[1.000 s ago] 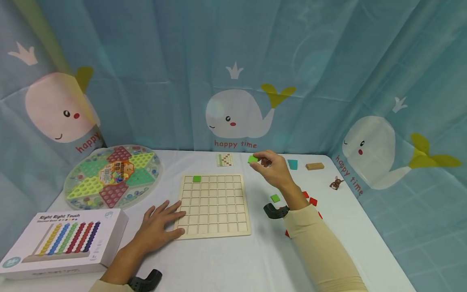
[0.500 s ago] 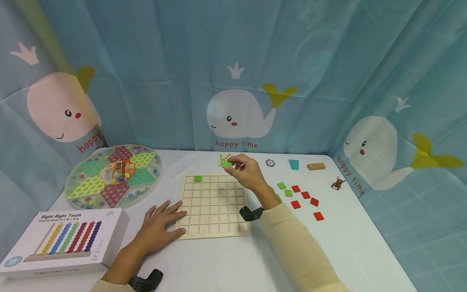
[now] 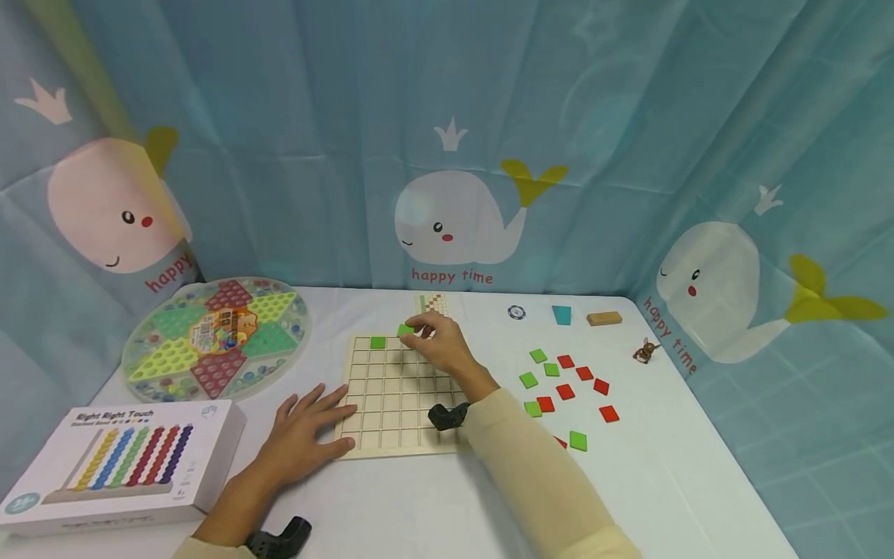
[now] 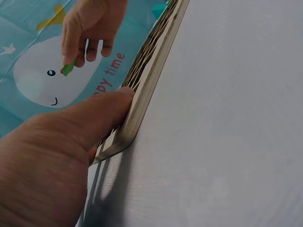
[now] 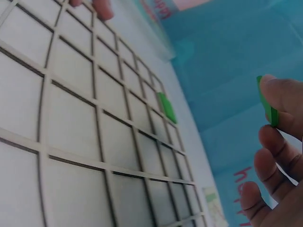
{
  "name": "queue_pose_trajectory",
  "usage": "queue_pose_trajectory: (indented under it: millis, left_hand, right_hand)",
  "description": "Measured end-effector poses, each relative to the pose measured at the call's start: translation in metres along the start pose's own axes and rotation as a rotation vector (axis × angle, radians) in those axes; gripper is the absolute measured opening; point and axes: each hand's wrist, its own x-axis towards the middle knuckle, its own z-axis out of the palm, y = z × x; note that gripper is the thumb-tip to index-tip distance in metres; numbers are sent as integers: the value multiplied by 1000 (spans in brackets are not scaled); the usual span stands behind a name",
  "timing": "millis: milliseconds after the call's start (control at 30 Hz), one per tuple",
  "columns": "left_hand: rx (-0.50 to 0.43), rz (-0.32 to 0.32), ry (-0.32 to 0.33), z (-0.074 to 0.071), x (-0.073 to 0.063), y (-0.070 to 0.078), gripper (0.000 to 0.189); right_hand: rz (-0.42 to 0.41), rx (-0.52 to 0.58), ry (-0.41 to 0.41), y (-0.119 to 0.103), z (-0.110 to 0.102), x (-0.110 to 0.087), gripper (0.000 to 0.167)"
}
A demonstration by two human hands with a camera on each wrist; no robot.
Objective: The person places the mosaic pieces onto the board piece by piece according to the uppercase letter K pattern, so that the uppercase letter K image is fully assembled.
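A wooden grid board [image 3: 391,400] lies on the white table. One green square tile [image 3: 378,342] sits in a cell of its far row, near the left corner. My right hand [image 3: 441,341] pinches another green tile [image 5: 268,101] between thumb and fingers, above the board's far edge and to the right of the placed one. In the left wrist view this held tile is raised clear of the board. My left hand [image 3: 303,427] rests at the board's near-left edge with fingers spread, the thumb [image 4: 111,106] touching its rim.
Loose green tiles [image 3: 551,369] and red tiles [image 3: 583,373] lie scattered to the right. A patterned card [image 3: 434,301], poker chip [image 3: 517,312], teal piece [image 3: 562,314], wooden block [image 3: 604,318] and brown animal figurine [image 3: 645,351] stand farther back. Left are a round marble game board [image 3: 268,338] and a white box [image 3: 209,442].
My right hand has carried the green tile leftward from beyond the board's right side, past the card, to above the far row. The left hand has stayed in place.
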Motion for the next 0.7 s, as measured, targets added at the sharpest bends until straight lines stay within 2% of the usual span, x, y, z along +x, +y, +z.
queue_pose_trajectory:
  millis: [367, 700]
  left_hand:
    - [-2, -4, -11, -2, 0, -1, 53]
    - [2, 16, 6, 0, 1, -2, 52]
  right_hand:
    - [49, -10, -73, 6, 32, 8, 28]
    - [91, -118, -70, 7, 56, 11, 28]
